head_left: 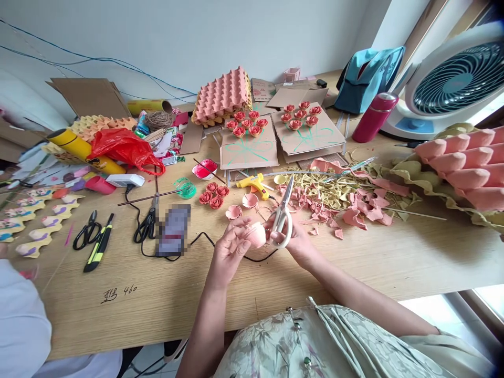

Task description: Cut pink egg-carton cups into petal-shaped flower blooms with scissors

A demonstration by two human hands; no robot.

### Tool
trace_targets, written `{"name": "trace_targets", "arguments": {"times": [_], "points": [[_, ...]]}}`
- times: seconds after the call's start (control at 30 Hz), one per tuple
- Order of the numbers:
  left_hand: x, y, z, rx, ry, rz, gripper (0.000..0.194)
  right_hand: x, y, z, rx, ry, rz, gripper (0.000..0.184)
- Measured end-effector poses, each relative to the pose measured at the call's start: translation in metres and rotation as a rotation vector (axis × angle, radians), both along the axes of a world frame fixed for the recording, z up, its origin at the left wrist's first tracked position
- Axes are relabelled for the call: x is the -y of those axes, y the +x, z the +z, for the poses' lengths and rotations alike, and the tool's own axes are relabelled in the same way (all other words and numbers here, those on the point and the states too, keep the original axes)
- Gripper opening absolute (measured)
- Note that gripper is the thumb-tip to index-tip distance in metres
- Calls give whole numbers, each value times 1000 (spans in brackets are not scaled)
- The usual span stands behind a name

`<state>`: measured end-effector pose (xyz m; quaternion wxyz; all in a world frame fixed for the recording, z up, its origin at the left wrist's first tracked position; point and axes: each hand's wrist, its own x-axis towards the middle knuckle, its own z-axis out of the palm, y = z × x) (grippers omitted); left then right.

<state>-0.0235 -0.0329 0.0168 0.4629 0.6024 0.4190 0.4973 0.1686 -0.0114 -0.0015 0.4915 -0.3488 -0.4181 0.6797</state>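
Between the fingers and thumb of my left hand (232,244) is a pink egg-carton cup (256,235). My right hand (293,239) grips white-handled scissors (283,215), their blades pointing up and away from me; its fingertips are close beside the cup, and I cannot tell if they touch it. Just beyond my hands lie two pink cut cups, one (233,212) near my left fingers and another (250,201) a little farther back. Behind them is a yellow glue gun (254,184). A cluster of red-painted paper flowers (213,196) sits to the left.
Pink and yellow carton scraps (334,194) cover the table's right middle. Painted flowers stand on two cardboard pieces (250,149). Egg trays (468,163), a red flask (375,117) and a fan (452,84) are at right. A phone (173,230), black scissors (87,233) and a cutter (99,244) lie left.
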Motion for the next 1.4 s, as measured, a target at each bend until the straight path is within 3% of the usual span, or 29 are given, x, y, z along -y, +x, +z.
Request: {"name": "trace_targets", "arguments": {"times": [0.17,0.37,0.57,0.7,0.83,1.07,1.2,1.3,1.4], "points": [[-1,-1,-14,283,-215,-70,35,-1,3,4,-5,54,-37,53],[1,5,-27,292,-379,-112,38,0,2,2,12,64,18,54],[-2,7,-22,388,-523,-129,41,4,2,-1,98,151,-39,52],[-3,9,-19,400,-527,-161,53,7,3,-1,300,322,-98,39],[-2,12,-18,336,-520,-87,53,9,3,0,407,441,-98,32],[0,12,-19,305,-509,-78,55,8,2,-2,322,363,-74,35],[-1,9,-22,294,-505,-65,53,7,3,-7,256,322,-146,39],[-4,3,-27,344,-477,26,46,4,8,-7,229,307,-187,42],[-8,-3,-29,437,-432,117,42,2,13,-1,285,359,-107,36]]}}
